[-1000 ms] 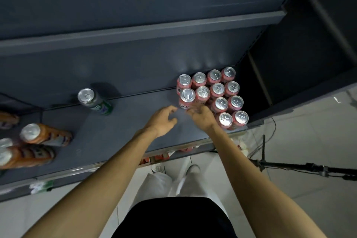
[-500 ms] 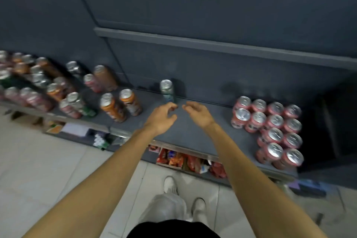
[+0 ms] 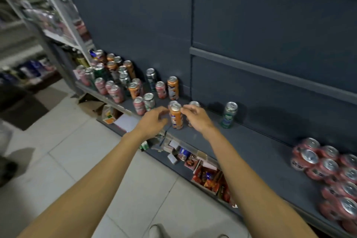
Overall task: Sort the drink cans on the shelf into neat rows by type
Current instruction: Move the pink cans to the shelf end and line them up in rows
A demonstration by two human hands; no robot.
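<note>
Two hands (image 3: pixel 174 120) flanking upright orange can (image 3: pixel 176 115), fingers loosely curled, shelf (image 3: pixel 251 147)

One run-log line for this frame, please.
left hand open beside orange can | right hand open, other side | red cans grouped | rest unsorted

Glossy metal cans (image 3: pixel 176 116) w/ shiny tops; matt grey shelf (image 3: pixel 251 147).

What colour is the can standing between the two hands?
Orange, with a silver top; the can shows best in the head view, the only view.
</note>
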